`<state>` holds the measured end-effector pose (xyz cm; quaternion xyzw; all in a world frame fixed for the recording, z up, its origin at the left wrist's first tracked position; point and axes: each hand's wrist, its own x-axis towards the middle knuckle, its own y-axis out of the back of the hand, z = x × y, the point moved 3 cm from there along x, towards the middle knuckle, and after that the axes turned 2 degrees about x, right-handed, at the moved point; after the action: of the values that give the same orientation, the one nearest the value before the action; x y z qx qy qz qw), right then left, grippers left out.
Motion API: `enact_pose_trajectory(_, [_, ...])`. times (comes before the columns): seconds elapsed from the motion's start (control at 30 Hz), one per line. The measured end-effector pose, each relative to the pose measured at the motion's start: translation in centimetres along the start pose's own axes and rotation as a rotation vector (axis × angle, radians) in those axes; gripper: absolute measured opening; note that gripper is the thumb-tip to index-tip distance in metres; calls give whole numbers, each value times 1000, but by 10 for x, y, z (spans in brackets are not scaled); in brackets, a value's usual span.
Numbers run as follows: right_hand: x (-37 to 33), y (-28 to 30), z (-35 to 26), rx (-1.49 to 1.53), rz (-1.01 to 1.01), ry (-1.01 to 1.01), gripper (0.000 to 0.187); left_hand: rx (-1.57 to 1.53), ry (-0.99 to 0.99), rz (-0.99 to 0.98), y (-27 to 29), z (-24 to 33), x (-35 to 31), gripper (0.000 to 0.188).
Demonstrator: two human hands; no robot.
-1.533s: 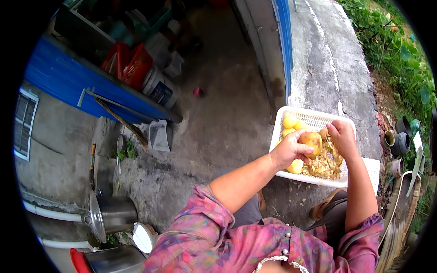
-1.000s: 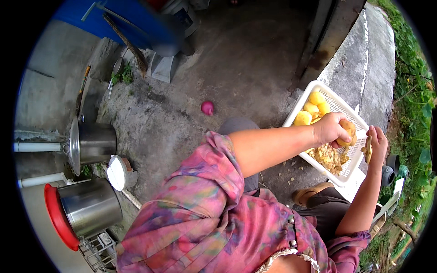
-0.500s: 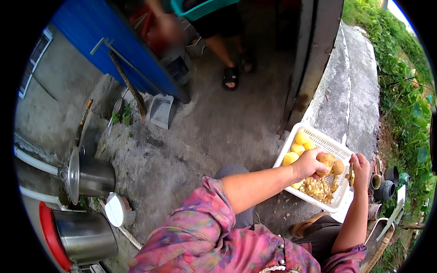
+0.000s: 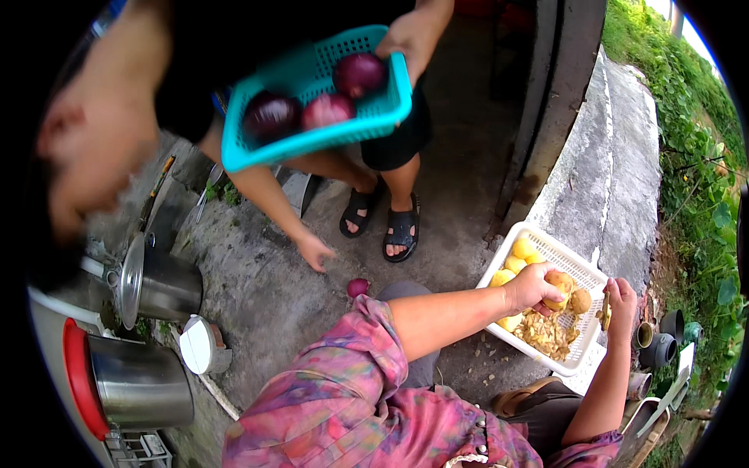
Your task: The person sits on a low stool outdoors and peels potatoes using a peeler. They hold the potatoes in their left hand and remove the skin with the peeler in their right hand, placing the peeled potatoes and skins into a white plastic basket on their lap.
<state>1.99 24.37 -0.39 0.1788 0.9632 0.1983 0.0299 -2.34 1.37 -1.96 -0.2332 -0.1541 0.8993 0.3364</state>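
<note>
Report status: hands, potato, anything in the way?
Left hand grips unpeeled potato over white basket. Right hand holds peeler. Nearby, another person reaches for a red onion.

- Soft daylight, brightest on the right by the green plants (image 4: 706,156).
- Darker at the top, in the doorway.
- The picture is round with black corners, and straight edges bend.
- The close person on the left is blurry.

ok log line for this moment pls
left hand: holds unpeeled potato over white basket | right hand: holds peeler | other person: teal basket of red onions
</note>
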Motion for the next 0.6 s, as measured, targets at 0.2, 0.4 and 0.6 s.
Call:
enact_pose_trajectory(0.2, [1,-2,-1,-93,-2,10,28,-17,4,-37,-1,2,-2,46])
enact_pose_trajectory(0.4, [0,-6,-3,-42,5,16,29,42,-9,-51,0,1,-2,49])
enact_pose_trajectory(0.6, [2,-3,4,-81,-2,28,28,5,-5,-47,-1,5,-6,48])
